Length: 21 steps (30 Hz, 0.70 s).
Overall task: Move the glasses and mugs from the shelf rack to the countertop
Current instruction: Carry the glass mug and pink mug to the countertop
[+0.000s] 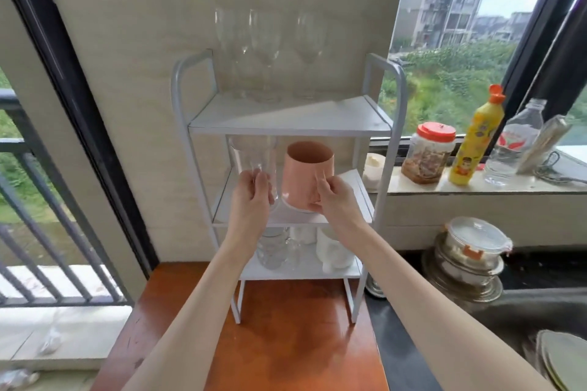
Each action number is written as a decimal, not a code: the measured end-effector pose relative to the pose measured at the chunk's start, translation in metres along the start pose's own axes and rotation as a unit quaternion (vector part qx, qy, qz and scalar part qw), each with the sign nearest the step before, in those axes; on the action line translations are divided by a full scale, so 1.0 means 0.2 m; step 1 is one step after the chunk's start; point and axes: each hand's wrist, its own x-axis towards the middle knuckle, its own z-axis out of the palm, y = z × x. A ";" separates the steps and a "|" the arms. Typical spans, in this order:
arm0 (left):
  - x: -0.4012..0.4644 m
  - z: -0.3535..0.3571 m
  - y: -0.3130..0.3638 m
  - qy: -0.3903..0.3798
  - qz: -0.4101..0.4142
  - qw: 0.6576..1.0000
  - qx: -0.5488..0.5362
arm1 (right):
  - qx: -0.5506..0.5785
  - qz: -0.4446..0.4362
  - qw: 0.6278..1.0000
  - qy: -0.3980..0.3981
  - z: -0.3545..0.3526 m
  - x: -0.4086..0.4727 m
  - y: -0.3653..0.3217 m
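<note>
Two hands work the white metal shelf rack's (386,124) middle tier: left hand (252,197) fingers wrapped around a clear tall glass (252,155), right hand (333,197) pinching a pink mug's (306,174) handle, apparently for simultaneous removal to the near orange wooden countertop (286,343).

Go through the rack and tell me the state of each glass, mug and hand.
wine glasses: upright, top shelf, untouched
clear glass: middle shelf, gripped by left hand
pink mug: tilted, lifted at middle shelf, held by right hand
glass mug: bottom shelf
white mugs: bottom shelf
</note>
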 end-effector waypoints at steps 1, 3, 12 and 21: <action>-0.01 0.01 0.00 0.003 0.000 1.000 -0.006 | -0.007 -0.007 1.000 0.005 0.00 -0.01 0.00; -0.03 0.01 0.00 0.011 -0.001 1.000 -0.014 | 0.008 -0.014 1.000 0.013 -0.01 -0.05 0.00; -0.39 -0.02 0.13 0.025 0.010 0.999 -0.029 | 0.010 -0.040 0.999 0.004 -0.24 -0.48 0.00; -1.08 0.22 0.40 -0.018 -0.002 0.997 -0.076 | 0.013 -0.054 0.994 0.092 -0.88 -1.25 0.08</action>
